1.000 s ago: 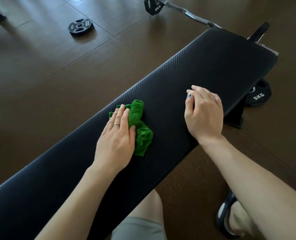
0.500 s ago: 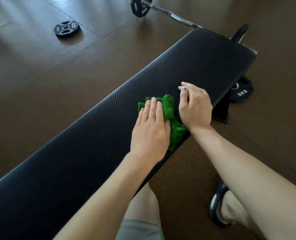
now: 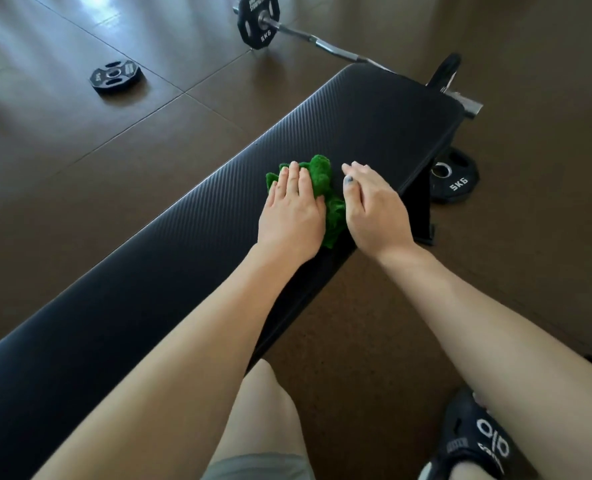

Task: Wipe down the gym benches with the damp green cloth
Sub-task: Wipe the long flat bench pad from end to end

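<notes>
A long black padded bench [image 3: 170, 244] runs diagonally from lower left to upper right. The crumpled green cloth [image 3: 324, 183] lies on its pad near the near edge. My left hand [image 3: 293, 213] presses flat on the cloth with straight fingers, covering most of it. My right hand [image 3: 374, 209] rests palm down on the pad just right of the cloth, its thumb side touching the cloth's edge.
A barbell [image 3: 308, 38] with a 5KG plate [image 3: 258, 20] lies on the floor beyond the bench. A loose plate [image 3: 114, 77] lies at upper left, another 5KG plate [image 3: 452, 180] under the bench's far end. My knee [image 3: 260, 410] and sandalled foot [image 3: 471, 441] are below.
My left hand has slid the cloth along the bench toward its far end, right up against my right hand, which stayed on the pad.
</notes>
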`<state>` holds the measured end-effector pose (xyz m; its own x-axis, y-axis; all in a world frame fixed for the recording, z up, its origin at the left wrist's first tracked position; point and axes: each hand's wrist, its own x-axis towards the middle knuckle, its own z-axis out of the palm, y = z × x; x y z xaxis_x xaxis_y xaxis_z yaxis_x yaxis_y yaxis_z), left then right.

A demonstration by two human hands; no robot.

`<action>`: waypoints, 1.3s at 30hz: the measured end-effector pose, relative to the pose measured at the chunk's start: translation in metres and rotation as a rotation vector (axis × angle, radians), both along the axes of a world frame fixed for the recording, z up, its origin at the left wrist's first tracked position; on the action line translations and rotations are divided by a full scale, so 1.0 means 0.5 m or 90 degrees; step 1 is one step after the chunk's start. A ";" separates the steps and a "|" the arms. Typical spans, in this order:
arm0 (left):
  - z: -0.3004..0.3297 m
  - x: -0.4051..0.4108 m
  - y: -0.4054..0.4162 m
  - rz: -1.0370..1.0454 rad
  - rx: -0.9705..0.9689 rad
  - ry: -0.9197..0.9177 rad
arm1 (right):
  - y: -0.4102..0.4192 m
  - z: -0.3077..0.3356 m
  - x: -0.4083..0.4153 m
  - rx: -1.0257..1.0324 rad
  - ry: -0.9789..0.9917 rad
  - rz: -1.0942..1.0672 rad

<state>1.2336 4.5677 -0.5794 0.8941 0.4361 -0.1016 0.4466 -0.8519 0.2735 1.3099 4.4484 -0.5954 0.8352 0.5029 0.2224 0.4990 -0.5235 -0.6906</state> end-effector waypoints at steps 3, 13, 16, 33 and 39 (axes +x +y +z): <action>0.000 -0.083 -0.079 -0.010 0.011 -0.012 | 0.004 -0.010 0.063 -0.084 -0.047 0.038; -0.019 0.040 -0.100 0.124 0.044 -0.046 | 0.042 -0.025 0.225 -0.191 -0.189 0.175; -0.019 0.088 -0.114 0.196 0.042 -0.061 | 0.032 -0.032 0.233 -0.153 -0.181 0.198; -0.017 0.131 -0.162 0.305 0.032 -0.061 | 0.030 0.000 0.227 -0.029 0.016 0.202; -0.002 0.135 -0.147 0.273 -0.013 -0.030 | 0.005 0.020 0.226 0.020 0.055 0.252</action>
<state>1.3009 4.4941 -0.5804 0.6360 0.7677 -0.0780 0.7458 -0.5856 0.3175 1.4229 4.4508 -0.5856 0.5946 0.7836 0.1801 0.5975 -0.2807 -0.7511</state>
